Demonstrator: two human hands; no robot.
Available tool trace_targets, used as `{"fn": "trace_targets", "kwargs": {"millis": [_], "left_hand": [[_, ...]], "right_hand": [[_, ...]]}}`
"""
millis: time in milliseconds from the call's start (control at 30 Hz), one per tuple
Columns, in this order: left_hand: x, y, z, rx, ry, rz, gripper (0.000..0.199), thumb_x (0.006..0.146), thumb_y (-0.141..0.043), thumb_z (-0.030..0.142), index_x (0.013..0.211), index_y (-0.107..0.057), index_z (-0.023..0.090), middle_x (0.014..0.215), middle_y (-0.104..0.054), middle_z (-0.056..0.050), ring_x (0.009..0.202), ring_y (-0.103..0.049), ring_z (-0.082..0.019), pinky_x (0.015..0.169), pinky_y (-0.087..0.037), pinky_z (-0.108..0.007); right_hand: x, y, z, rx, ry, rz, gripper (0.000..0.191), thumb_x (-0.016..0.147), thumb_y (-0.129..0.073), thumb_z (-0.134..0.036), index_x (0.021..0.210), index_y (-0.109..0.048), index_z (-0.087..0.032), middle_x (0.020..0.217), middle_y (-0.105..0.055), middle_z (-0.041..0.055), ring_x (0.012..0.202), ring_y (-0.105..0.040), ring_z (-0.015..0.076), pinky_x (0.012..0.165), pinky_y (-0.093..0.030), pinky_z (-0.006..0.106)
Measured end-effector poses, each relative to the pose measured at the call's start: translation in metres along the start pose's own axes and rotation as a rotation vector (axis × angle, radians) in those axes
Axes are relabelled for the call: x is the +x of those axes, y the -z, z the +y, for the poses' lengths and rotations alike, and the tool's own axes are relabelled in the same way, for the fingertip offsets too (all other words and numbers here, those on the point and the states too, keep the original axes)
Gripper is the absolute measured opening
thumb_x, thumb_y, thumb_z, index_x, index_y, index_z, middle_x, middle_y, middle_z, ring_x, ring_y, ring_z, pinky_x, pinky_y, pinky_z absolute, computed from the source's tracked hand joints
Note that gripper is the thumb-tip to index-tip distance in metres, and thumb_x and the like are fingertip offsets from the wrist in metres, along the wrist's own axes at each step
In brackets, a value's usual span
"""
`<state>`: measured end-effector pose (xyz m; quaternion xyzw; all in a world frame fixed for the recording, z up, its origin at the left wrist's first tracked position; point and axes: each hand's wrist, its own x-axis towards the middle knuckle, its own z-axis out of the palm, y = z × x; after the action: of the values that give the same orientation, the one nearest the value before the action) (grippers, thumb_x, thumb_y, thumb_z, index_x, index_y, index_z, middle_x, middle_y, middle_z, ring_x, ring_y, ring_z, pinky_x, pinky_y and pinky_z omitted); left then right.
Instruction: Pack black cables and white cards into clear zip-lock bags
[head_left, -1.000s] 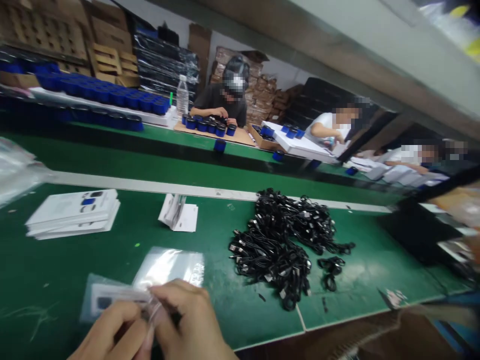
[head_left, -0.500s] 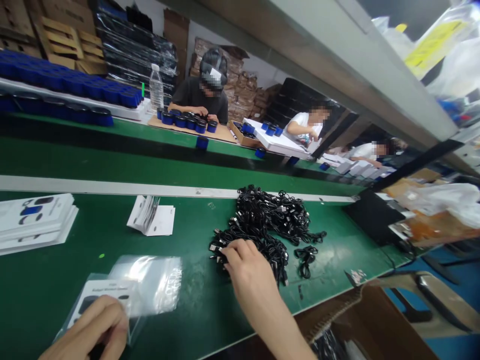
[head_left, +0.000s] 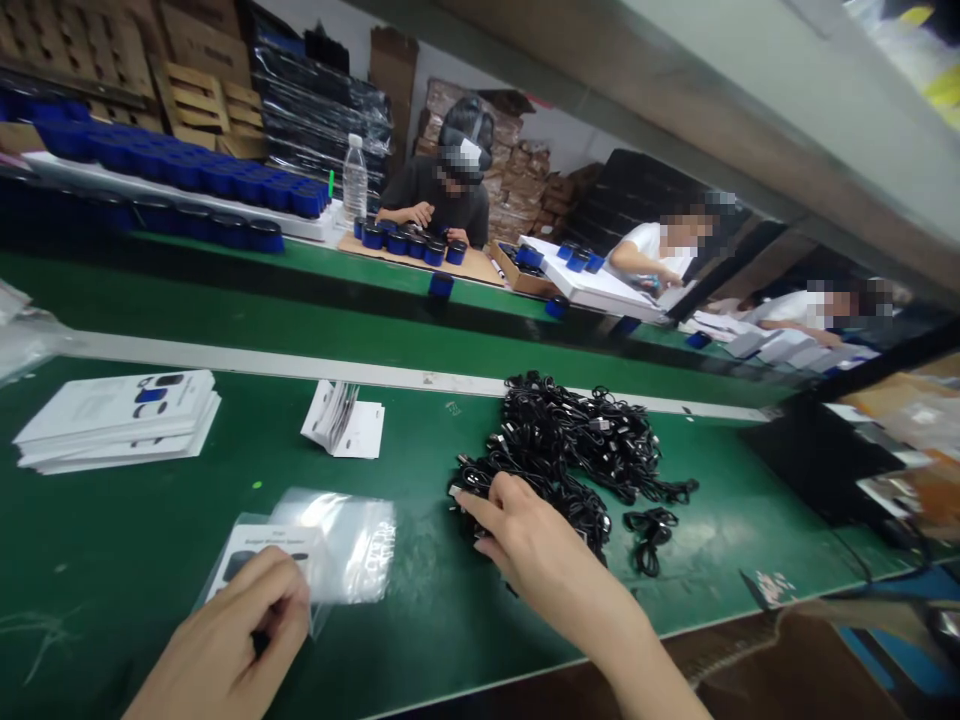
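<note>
My left hand (head_left: 244, 625) is closed, with curled fingers, on a clear plastic bag (head_left: 319, 615) at the lower left. Inside that bag is a printed card (head_left: 277, 538) showing dark speakers; the fingertips are partly hidden. More clear plastic bags (head_left: 349, 545) lie under and beside it. My right hand (head_left: 525, 530) is at the near left edge of a heap of black USB cables (head_left: 577, 430). Its index finger is stretched out onto a USB plug, and the thumb is apart from it. A single coiled black cable (head_left: 651, 535) lies to the right of the heap.
A stack of printed booklets (head_left: 127, 420) and a few folded white leaflets (head_left: 349, 425) lie on the green table (head_left: 420, 650). Behind a white strip, blue round speakers (head_left: 420, 248) stand on a raised ledge. A shelf beam (head_left: 637, 120) hangs overhead. Several people work opposite.
The view has turned left, so things appear shifted right. My right index finger has straightened away from the thumb at the cables. My left hand stays on the bag with the card.
</note>
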<state>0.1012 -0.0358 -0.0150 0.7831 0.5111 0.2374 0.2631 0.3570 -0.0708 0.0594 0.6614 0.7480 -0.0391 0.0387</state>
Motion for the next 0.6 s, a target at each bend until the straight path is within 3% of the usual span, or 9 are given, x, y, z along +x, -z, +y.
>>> {"fn": "trace_targets", "kwargs": {"millis": [100, 167, 300, 367, 433, 500, 600], "left_hand": [[0.0, 0.001, -0.006, 0.044, 0.002, -0.196, 0.027, 0.089, -0.037, 0.038, 0.068, -0.045, 0.025, 0.067, -0.049, 0.006, 0.052, -0.053, -0.009, 0.049, -0.04, -0.018], [0.0, 0.002, -0.01, 0.052, 0.019, -0.229, 0.028, 0.091, -0.033, 0.039, 0.068, -0.043, 0.025, 0.069, -0.048, 0.006, 0.054, -0.054, -0.009, 0.052, -0.041, -0.019], [-0.001, 0.002, -0.011, 0.034, 0.044, -0.252, 0.029, 0.092, -0.031, 0.039, 0.07, -0.042, 0.025, 0.071, -0.048, 0.006, 0.057, -0.055, -0.009, 0.056, -0.042, -0.02], [0.0, 0.004, -0.009, 0.023, 0.027, -0.285, 0.027, 0.091, -0.032, 0.039, 0.07, -0.043, 0.025, 0.072, -0.049, 0.006, 0.059, -0.056, -0.01, 0.057, -0.043, -0.02], [0.002, 0.006, -0.006, 0.025, 0.003, -0.288, 0.028, 0.091, -0.032, 0.038, 0.07, -0.043, 0.025, 0.072, -0.05, 0.006, 0.058, -0.056, -0.01, 0.059, -0.044, -0.02], [0.005, 0.009, -0.001, 0.038, -0.012, -0.261, 0.03, 0.092, -0.029, 0.038, 0.069, -0.043, 0.024, 0.071, -0.05, 0.005, 0.057, -0.056, -0.01, 0.058, -0.044, -0.021], [0.007, 0.013, 0.007, 0.053, -0.021, -0.211, 0.033, 0.091, -0.028, 0.039, 0.065, -0.044, 0.024, 0.067, -0.05, 0.004, 0.054, -0.055, -0.012, 0.054, -0.045, -0.022]], "right_hand": [[0.009, -0.001, -0.002, -0.018, -0.037, -0.035, 0.018, 0.076, -0.063, 0.0, 0.088, -0.069, -0.013, 0.09, -0.06, 0.0127, 0.081, -0.062, 0.0262, 0.062, -0.051, 0.032], [0.014, 0.001, 0.001, 0.02, -0.023, -0.01, 0.015, 0.074, -0.066, 0.0, 0.079, -0.067, -0.014, 0.089, -0.061, 0.0099, 0.08, -0.063, 0.0236, 0.061, -0.05, 0.03], [0.012, 0.01, 0.014, 0.187, -0.038, 0.109, 0.012, 0.077, -0.069, -0.012, 0.079, -0.059, -0.018, 0.081, -0.059, 0.0004, 0.07, -0.06, 0.0152, 0.062, -0.049, 0.026], [0.008, 0.012, 0.014, 0.55, -0.138, 0.275, 0.017, 0.082, -0.064, -0.019, 0.096, -0.055, -0.02, 0.078, -0.056, -0.0029, 0.061, -0.057, 0.0118, 0.057, -0.049, 0.024], [0.006, 0.007, 0.001, 1.079, -0.235, 0.365, 0.032, 0.082, -0.062, -0.025, 0.111, -0.048, -0.022, 0.077, -0.052, -0.0048, 0.056, -0.057, 0.0102, 0.052, -0.05, 0.023], [0.006, -0.005, -0.022, 1.496, -0.278, 0.274, 0.035, 0.079, -0.063, -0.031, 0.11, -0.051, -0.021, 0.074, -0.052, -0.0048, 0.054, -0.06, 0.0109, 0.051, -0.052, 0.024], [0.009, -0.031, -0.064, 1.732, -0.339, 0.158, 0.028, 0.07, -0.069, -0.033, 0.09, -0.056, -0.017, 0.066, -0.055, -0.0042, 0.053, -0.06, 0.0117, 0.053, -0.051, 0.024]]}}
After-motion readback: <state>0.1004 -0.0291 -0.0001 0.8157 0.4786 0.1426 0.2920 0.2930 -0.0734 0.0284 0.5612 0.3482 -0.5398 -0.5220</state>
